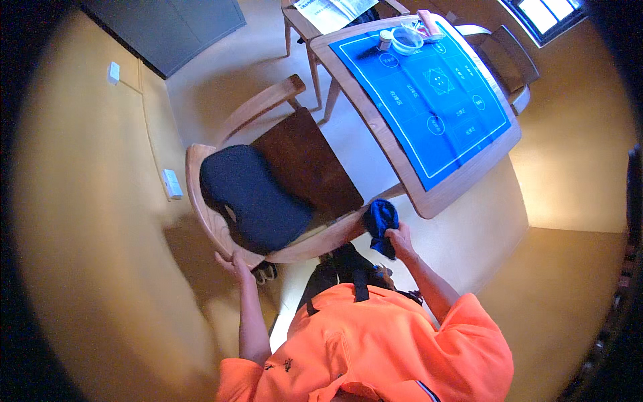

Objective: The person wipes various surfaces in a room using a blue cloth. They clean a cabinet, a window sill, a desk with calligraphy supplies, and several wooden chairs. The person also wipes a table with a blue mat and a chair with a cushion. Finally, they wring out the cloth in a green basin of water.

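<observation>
My left hand (pixel 236 266) is at the curved back rail of a wooden armchair (pixel 315 246), its fingers closed about the rim. A dark grey cushion (pixel 254 194) lies in that chair against the backrest. In my right hand (pixel 401 242) is a bunched dark blue cloth (pixel 382 220), gripped by its lower part. The cloth hangs beside the chair's right arm, close to the near corner of a wooden table (pixel 429 205). Part of the cloth is hidden by my fingers.
A blue printed mat (pixel 435 87) covers much of the table. On its far end stand a small jar (pixel 385 40), a clear round bowl (pixel 406 41) and a pink item (pixel 429 24). Another chair (pixel 512 63) stands right; printed paper (pixel 331 13) lies beyond. A wall (pixel 87 201) runs along the left.
</observation>
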`<state>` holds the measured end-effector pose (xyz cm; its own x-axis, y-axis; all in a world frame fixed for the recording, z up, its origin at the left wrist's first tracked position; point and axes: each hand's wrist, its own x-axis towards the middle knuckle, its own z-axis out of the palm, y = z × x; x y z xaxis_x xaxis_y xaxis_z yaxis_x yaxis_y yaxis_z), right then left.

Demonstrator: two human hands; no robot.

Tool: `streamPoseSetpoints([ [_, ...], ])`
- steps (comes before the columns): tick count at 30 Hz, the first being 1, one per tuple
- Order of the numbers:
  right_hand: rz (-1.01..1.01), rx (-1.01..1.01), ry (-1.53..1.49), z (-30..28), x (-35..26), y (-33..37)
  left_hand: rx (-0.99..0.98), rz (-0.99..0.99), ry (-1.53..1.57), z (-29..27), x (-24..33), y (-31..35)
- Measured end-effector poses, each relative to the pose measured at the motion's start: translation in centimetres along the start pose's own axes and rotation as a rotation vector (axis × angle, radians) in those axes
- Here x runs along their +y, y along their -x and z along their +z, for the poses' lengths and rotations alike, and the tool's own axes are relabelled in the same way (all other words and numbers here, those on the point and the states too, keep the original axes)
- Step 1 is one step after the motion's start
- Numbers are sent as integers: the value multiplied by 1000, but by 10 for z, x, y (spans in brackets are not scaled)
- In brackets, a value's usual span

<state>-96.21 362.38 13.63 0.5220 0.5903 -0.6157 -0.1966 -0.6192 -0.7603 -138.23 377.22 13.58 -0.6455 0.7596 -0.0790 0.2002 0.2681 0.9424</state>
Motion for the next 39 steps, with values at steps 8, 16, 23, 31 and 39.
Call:
streamPoseSetpoints([
  [8,-261,-438,-4,42,-86,88,-1042,-66,184,35,112,188],
  [16,-471,-653,276,-44,-97,37,-881,-730,300,91,98,233],
  [23,-1106,90,737,-186,-134,-114,-683,-686,207,143,87,303],
  [31,-1022,288,1062,-215,-170,-248,-716,-53,-6,298,199,200],
  [39,-942,290,1225,-210,-175,-247,-522,733,-414,518,275,26],
])
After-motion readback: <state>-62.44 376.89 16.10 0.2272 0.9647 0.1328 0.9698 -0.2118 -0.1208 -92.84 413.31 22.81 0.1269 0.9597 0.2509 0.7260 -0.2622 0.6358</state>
